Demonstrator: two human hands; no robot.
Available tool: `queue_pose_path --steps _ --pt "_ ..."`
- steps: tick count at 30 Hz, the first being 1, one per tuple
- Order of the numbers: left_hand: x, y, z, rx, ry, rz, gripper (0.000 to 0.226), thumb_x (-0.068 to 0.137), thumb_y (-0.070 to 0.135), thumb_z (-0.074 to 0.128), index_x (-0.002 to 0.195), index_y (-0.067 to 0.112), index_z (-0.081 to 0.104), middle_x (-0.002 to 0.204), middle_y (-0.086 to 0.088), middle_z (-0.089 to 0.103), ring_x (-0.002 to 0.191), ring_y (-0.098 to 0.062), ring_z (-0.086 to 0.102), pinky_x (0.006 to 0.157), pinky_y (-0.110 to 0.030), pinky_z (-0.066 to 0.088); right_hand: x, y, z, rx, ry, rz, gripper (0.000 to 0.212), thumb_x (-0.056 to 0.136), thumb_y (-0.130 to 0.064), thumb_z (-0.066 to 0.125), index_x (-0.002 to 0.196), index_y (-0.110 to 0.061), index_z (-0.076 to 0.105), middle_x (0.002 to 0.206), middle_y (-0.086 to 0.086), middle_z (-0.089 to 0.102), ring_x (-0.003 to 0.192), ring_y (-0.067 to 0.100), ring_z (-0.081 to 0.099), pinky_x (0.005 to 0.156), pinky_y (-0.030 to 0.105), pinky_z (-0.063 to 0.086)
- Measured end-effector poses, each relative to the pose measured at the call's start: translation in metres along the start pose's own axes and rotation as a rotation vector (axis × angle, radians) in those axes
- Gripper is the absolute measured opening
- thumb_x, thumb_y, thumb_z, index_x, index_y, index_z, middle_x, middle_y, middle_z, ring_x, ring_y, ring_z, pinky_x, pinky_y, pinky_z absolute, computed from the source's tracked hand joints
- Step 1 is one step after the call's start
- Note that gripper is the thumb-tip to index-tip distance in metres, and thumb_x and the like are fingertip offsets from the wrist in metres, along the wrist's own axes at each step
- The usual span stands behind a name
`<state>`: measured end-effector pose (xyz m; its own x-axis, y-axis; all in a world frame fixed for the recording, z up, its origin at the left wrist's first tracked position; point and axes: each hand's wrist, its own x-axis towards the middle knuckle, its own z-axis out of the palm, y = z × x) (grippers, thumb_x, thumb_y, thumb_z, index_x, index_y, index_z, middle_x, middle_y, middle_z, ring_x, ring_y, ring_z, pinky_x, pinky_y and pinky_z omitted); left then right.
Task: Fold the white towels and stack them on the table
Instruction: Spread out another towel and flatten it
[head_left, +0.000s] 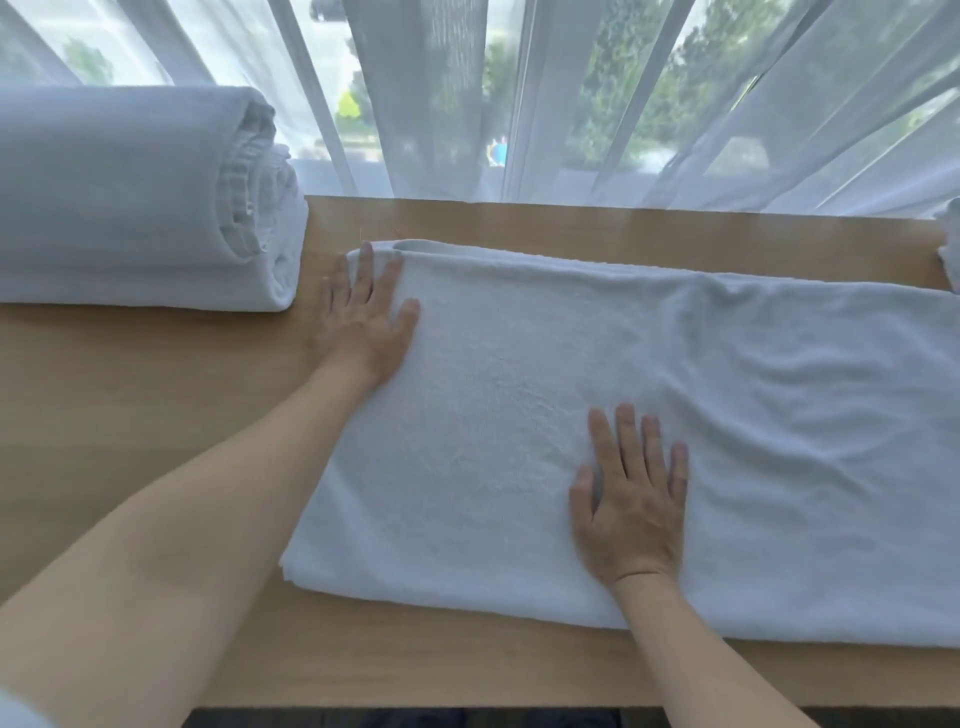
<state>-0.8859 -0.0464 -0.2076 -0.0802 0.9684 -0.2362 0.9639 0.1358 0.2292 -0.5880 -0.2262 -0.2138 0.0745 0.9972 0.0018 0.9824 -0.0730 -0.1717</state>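
Observation:
A white towel (753, 415), folded lengthwise into a long band, lies flat across the wooden table (130, 415) and runs off the right edge of view. My left hand (366, 317) rests palm down on its far left corner, fingers spread. My right hand (631, 499) lies flat on the towel's near middle, fingers apart, holding nothing. A stack of folded white towels (130, 208) sits at the table's back left, apart from the flat towel.
Sheer white curtains (571, 104) hang along the table's far edge in front of a window. Another bit of white cloth (950, 249) shows at the far right edge. The table's near edge (415, 701) runs along the bottom.

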Motion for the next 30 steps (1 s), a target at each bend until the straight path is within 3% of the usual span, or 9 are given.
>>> queue_pose_path --steps 3,6,8,10,14,18,21,26,30 --pt "-0.045 0.022 0.009 0.073 -0.003 0.118 0.073 0.097 0.061 0.011 0.161 0.028 -0.002 0.168 -0.001 -0.013 0.153 -0.023 -0.019 0.122 -0.041 -0.018 0.003 -0.002 -0.002 0.005 -0.006 0.007 0.065 0.096 -0.043 0.026 0.159 -0.026 0.027 0.166 0.002 0.021 0.155 0.026 0.014 0.124 0.055 0.010" --pt "-0.134 0.062 0.040 0.051 -0.039 0.408 0.073 0.098 0.060 0.019 0.161 0.024 0.011 0.169 -0.003 0.000 0.155 -0.026 -0.006 0.125 -0.044 -0.006 0.003 -0.003 -0.003 0.003 -0.014 0.015 0.065 0.095 -0.042 0.027 0.158 -0.026 0.028 0.166 0.003 0.022 0.155 0.026 0.014 0.124 0.054 0.008" --pt "-0.180 0.078 0.058 0.066 -0.039 0.483 0.069 0.101 0.057 0.025 0.161 0.023 0.016 0.169 -0.002 0.007 0.156 -0.025 0.000 0.125 -0.047 0.005 0.002 -0.004 -0.003 0.010 -0.007 0.017 0.065 0.095 -0.041 0.028 0.158 -0.026 0.029 0.166 0.003 0.022 0.154 0.026 0.015 0.124 0.054 0.008" --pt "-0.190 0.071 0.062 0.065 -0.011 0.401 0.067 0.102 0.055 0.026 0.161 0.027 0.012 0.169 0.002 0.005 0.155 -0.021 -0.003 0.125 -0.045 0.004 0.002 -0.003 -0.002 0.014 -0.007 0.018 0.065 0.095 -0.041 0.028 0.158 -0.026 0.029 0.166 0.002 0.022 0.155 0.026 0.015 0.124 0.054 0.008" --pt "-0.171 0.010 0.045 0.095 0.003 0.143 0.067 0.100 0.059 0.012 0.159 0.036 -0.010 0.167 0.010 -0.017 0.152 -0.013 -0.021 0.122 -0.035 -0.014 0.001 -0.003 -0.002 0.027 -0.007 0.019 0.063 0.097 -0.042 0.027 0.158 -0.027 0.028 0.166 0.001 0.022 0.155 0.025 0.013 0.124 0.053 0.007" --pt "-0.174 -0.029 0.032 0.060 -0.016 -0.009 0.070 0.097 0.065 0.007 0.158 0.037 -0.010 0.166 0.011 -0.020 0.152 -0.013 -0.020 0.122 -0.036 -0.016 0.000 -0.004 -0.005 0.056 -0.004 0.026 0.062 0.097 -0.041 0.027 0.158 -0.027 0.030 0.166 0.002 0.024 0.154 0.027 0.016 0.124 0.053 0.007" --pt "-0.184 -0.004 0.038 0.095 0.060 -0.125 0.073 0.098 0.061 0.008 0.160 0.026 -0.008 0.168 0.001 -0.016 0.152 -0.022 -0.020 0.120 -0.042 -0.020 -0.001 -0.005 -0.005 0.054 0.004 0.018 0.062 0.097 -0.041 0.027 0.158 -0.026 0.031 0.166 0.003 0.024 0.154 0.027 0.016 0.124 0.053 0.007" --pt "-0.194 0.105 0.065 0.029 -0.011 0.320 0.068 0.100 0.053 0.021 0.160 0.023 0.013 0.168 -0.004 0.004 0.155 -0.028 -0.004 0.125 -0.045 -0.004 0.000 -0.004 -0.010 0.249 -0.003 0.036 0.062 0.098 -0.029 0.027 0.158 -0.016 0.026 0.165 0.004 0.024 0.155 0.022 0.015 0.126 0.049 0.006" --pt "-0.169 0.164 0.076 0.034 -0.039 0.398 0.065 0.100 0.051 0.015 0.160 0.023 0.014 0.168 -0.003 0.002 0.154 -0.027 -0.007 0.124 -0.044 -0.008 0.000 0.010 -0.019 0.577 0.077 0.135 0.054 0.102 -0.020 0.030 0.155 -0.014 0.032 0.163 0.001 0.027 0.153 0.012 0.018 0.126 0.040 0.012"
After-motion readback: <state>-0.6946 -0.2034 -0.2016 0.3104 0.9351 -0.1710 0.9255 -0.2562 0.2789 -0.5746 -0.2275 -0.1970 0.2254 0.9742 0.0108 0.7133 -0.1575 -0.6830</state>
